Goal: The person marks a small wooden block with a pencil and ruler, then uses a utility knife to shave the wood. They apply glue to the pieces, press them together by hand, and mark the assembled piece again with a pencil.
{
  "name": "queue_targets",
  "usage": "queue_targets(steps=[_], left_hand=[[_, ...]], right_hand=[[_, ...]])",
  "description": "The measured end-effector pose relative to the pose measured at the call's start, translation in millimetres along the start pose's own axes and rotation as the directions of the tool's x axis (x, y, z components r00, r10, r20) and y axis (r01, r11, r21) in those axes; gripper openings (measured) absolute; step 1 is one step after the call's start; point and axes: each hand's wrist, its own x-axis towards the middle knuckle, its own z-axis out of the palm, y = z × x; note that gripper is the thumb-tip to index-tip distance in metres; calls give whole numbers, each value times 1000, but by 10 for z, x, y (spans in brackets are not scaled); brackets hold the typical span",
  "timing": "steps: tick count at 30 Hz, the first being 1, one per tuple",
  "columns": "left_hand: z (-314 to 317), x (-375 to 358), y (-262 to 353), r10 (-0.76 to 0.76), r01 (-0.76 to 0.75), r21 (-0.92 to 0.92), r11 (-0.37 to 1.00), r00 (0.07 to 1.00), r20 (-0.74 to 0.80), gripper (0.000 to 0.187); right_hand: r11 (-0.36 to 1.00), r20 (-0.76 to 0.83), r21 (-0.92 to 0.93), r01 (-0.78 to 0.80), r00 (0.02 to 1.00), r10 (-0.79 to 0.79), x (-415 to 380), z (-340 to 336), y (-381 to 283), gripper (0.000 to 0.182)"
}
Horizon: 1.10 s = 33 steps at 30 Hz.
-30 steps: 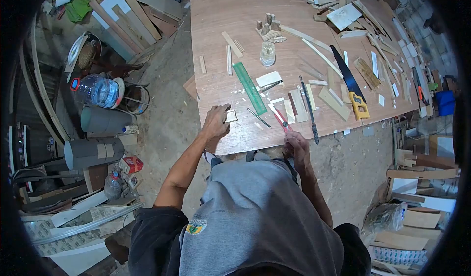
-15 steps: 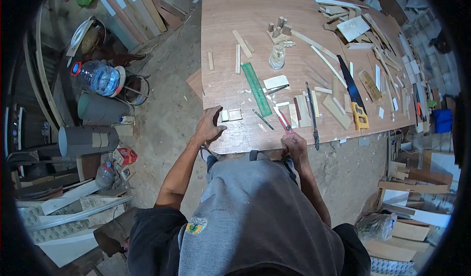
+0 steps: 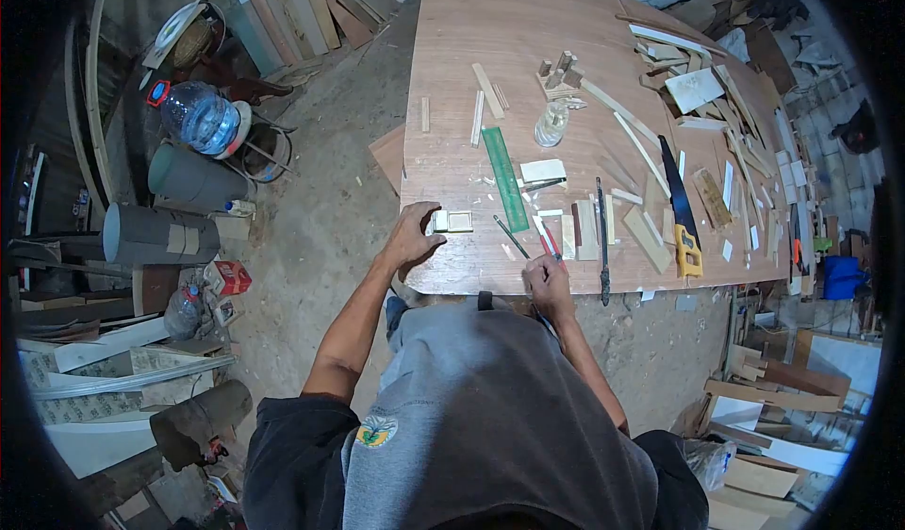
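My left hand (image 3: 413, 236) rests at the table's near left edge, thumb and fingers apart, beside the left end of a small pale wooden frame (image 3: 459, 222). Whether the fingertips touch it is unclear. My right hand (image 3: 549, 280) is closed at the lower end of a dark green pencil (image 3: 510, 237), close to the red-handled tool (image 3: 551, 238). What its fingers pinch, if anything, is hidden. A green ruler (image 3: 506, 179) lies between the hands, farther in. Near it are a pale block (image 3: 543, 172) and a glass jar (image 3: 551, 124).
On the wooden table (image 3: 452, 271) lie wood strips (image 3: 586, 230), a long dark tool (image 3: 603, 238), a yellow-handled saw (image 3: 689, 250) and a scrap pile (image 3: 693, 90). A large water bottle (image 3: 200, 118) stands left of the table.
My right hand has moved left, from the red-handled tool to the pencil's lower end. My left hand stays by the small frame. The whole view has shifted slightly.
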Motion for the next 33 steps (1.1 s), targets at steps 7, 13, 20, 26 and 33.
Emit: queue_targets(steps=[7, 13, 20, 26, 33], left_hand=[[-9, 148, -94, 115, -119, 58, 991, 990, 81, 57], [-10, 231, -111, 109, -114, 39, 993, 989, 102, 51], [-81, 361, -223, 95, -108, 72, 992, 983, 159, 52], [-162, 498, -258, 72, -111, 123, 986, 954, 290, 54], [-185, 486, -218, 110, -167, 182, 969, 952, 286, 51]], right_hand=[[988, 62, 130, -82, 995, 74, -45, -6, 185, 9], [996, 46, 78, -53, 998, 49, -72, -96, 151, 10], [991, 27, 86, 104, 994, -106, -115, -109, -13, 18], [997, 48, 21, 79, 996, -80, -121, -157, -48, 22], [989, 24, -26, 142, 990, -142, -126, -154, 86, 22]])
